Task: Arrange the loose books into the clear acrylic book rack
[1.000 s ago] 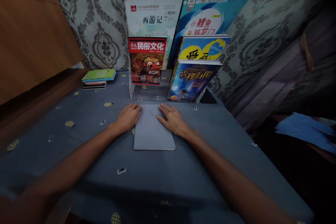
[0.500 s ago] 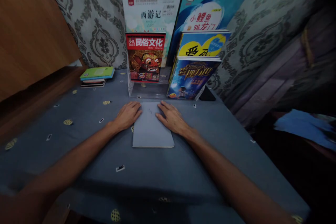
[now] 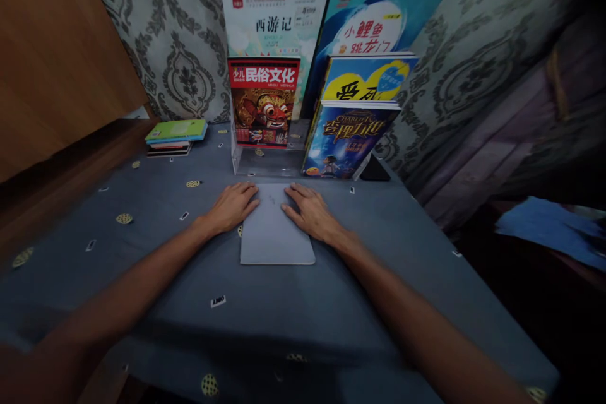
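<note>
A thin, pale grey booklet (image 3: 277, 237) lies flat and closed on the blue-grey tablecloth (image 3: 189, 278), with a small faint mark near its far end. My left hand (image 3: 234, 205) rests at its far left edge, thumb and fingertips touching the side. On the far right edge lies my right hand (image 3: 310, 211), its thumb and fingers stretched over the cover. Both hands have their fingers apart and grip nothing.
Behind the booklet, a clear acrylic stand (image 3: 269, 163) holds several upright books, among them a red-banded one (image 3: 265, 104) and a dark blue one (image 3: 348, 139). A small stack of books (image 3: 176, 132) lies at the back left. A black flat object (image 3: 375, 169) sits right of the stand.
The view has shifted very slightly. Both hands and the booklet stay in the same places.
</note>
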Available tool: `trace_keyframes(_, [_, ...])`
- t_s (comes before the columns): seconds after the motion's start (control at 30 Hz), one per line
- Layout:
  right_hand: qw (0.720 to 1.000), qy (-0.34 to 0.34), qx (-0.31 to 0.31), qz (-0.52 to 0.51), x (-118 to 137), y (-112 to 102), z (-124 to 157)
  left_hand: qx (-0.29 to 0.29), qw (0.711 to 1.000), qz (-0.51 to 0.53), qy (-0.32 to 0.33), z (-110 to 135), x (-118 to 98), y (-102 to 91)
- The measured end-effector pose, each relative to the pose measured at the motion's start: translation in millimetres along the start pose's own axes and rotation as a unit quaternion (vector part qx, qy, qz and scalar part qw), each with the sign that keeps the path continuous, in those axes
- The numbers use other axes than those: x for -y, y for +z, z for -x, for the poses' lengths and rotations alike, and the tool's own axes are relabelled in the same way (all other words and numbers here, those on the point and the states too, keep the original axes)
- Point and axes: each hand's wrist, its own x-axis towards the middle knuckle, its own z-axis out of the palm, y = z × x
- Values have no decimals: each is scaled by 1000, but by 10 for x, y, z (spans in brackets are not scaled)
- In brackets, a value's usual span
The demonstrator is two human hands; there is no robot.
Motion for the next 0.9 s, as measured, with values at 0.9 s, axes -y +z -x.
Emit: trace_keyframes(0.9, [999, -5, 12, 36, 144, -21, 275, 25, 999, -31, 25, 31, -55, -45])
